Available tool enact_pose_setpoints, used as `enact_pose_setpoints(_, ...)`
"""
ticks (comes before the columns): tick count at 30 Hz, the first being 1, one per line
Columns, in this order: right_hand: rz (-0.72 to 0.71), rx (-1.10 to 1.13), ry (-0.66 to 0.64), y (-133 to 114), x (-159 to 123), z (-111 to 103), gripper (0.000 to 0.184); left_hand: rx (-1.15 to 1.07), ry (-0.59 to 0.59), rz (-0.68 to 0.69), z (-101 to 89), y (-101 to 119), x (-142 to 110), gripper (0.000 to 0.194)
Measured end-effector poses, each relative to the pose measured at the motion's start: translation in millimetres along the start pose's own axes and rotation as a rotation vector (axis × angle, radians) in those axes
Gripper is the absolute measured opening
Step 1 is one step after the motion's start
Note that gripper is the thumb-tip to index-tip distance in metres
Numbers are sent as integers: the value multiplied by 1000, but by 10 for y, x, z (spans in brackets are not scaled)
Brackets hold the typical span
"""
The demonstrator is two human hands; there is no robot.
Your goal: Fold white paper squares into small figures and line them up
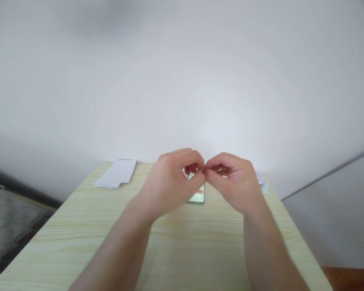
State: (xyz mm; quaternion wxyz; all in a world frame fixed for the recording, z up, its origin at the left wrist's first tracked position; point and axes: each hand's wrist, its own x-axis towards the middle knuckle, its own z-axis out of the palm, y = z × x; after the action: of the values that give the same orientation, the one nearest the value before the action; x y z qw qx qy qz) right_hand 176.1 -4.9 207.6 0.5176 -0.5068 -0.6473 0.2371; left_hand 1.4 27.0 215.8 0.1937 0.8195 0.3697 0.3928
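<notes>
My left hand (171, 182) and my right hand (233, 182) are raised over the far middle of a light wooden table (182, 250). Both are curled into pinches, and their fingertips meet at the centre. Whatever they pinch between them is too small to make out. Directly below them a phone (198, 195) with a lit screen lies flat on the table, mostly hidden behind my left hand.
A small stack of white paper sheets (117, 173) lies at the table's far left corner. Scraps of white paper (261, 180) sit near the far right edge, behind my right hand. A plain white wall rises just beyond the table.
</notes>
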Motion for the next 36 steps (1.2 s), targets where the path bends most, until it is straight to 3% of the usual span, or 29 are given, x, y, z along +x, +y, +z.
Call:
enact_pose_setpoints(28,57,79,46,-20,24,40,13,-77,44,-1,-9,26,11,13)
enact_pose_setpoints(36,40,120,82,26,40,-6,3,-117,83,-44,-46,4,17,8)
